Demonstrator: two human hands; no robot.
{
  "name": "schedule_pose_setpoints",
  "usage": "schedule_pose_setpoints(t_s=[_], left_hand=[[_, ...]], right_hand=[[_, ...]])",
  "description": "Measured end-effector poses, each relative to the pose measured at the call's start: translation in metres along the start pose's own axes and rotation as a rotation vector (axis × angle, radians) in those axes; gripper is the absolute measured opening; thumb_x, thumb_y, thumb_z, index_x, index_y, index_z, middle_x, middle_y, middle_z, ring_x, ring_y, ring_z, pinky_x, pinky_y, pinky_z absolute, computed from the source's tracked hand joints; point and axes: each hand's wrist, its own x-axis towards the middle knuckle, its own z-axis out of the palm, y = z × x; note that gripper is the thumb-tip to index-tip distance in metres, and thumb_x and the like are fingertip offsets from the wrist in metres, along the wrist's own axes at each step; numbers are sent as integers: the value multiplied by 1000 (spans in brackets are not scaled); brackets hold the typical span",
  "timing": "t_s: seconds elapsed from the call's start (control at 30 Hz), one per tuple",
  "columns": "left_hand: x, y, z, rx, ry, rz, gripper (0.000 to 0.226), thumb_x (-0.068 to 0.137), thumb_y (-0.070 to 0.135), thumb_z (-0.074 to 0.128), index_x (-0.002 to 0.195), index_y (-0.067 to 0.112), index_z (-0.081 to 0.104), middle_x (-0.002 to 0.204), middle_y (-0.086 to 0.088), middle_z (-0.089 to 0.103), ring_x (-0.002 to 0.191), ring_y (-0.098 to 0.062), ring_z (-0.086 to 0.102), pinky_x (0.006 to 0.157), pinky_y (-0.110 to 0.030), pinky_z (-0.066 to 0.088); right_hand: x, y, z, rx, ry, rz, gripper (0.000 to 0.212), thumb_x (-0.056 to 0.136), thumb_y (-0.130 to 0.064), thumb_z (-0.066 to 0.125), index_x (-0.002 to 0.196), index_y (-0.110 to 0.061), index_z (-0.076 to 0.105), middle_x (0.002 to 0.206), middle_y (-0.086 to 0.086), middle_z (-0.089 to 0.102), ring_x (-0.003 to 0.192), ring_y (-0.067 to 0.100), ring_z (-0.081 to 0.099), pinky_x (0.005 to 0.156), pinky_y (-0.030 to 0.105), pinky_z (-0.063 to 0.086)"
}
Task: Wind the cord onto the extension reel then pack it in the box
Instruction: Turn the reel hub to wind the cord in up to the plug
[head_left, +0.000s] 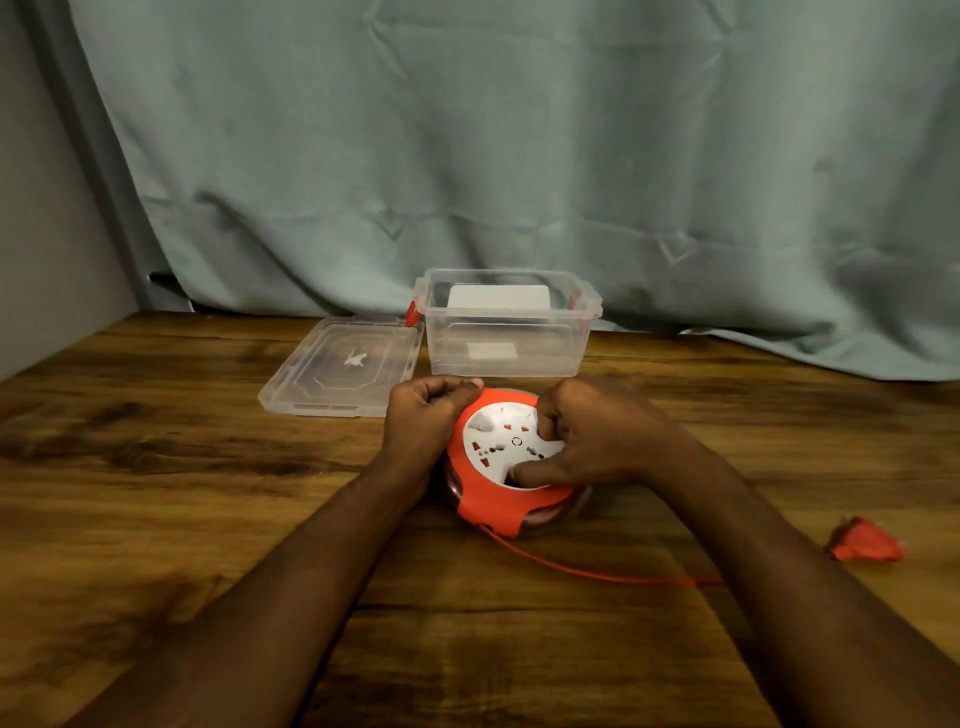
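On the counter (156, 467), before the open box (504, 332), the reel (498, 457) is gripped at its rim by the left hand (421, 415); the right hand (587, 436) is curled over its face, apparently turning it, the cord (571, 569) trailing right.

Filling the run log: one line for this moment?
left hand grips reel | right hand on socket face | cord out | box open

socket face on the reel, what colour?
White, with small red shutters, set in the reel's orange-red housing. Head view shows it, partly covered by the right hand.
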Motion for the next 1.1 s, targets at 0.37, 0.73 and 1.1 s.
schedule_pose_setpoints(t_s=[0.37,0.73,1.1], left_hand=[[9,-8,-1,3,109,14,15,94,17,71,101,5,76,92,-13,79,84,-29,77,73,-39,65],[10,-6,-1,130,32,61,20,93,22,72,107,8,77,97,-9,79,87,-26,77,76,-40,64],[4,0,0,144,-81,69,6,94,20,71,92,23,77,88,1,79,76,-15,77,69,-29,64]], right_hand=[[5,-24,28,-89,270,280,75,59,-93,50,85,-24,61,91,-1,70,73,16,53,65,28,33],[2,-7,-7,86,-5,133,20,83,-48,70,98,-38,63,67,-21,42,74,5,56,52,18,29],[-1,18,-10,101,-123,21,69,60,-62,75,126,-47,62,102,-23,63,80,-3,59,59,21,48]])
